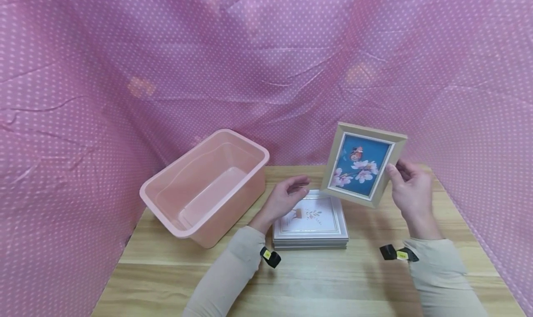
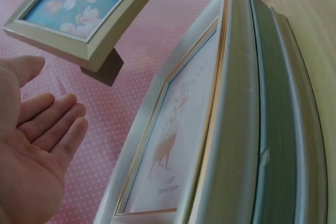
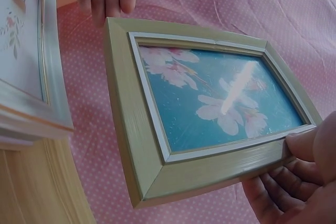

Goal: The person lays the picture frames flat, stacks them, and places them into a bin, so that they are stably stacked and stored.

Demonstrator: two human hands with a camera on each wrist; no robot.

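My right hand (image 1: 414, 192) grips the right edge of a wooden picture frame (image 1: 331, 169), thumb on the front and fingers behind. The picture inside shows pale pink blossoms and a butterfly on blue. It is held up, tilted, above the table; in the left wrist view a dark stand (image 2: 105, 69) juts from its back. My left hand (image 1: 285, 197) hovers with relaxed fingers near the frame's left side, holding nothing. Below both hands lies a stack of several picture frames (image 1: 310, 220), the top one white with a gold inner line and a plant print, partly hidden by the left hand.
A pink plastic tub (image 1: 233, 215) stands on the wooden table (image 1: 325, 284), left of the stack, with its inside visible. Pink dotted cloth (image 1: 266, 76) hangs behind and along both sides of the table.
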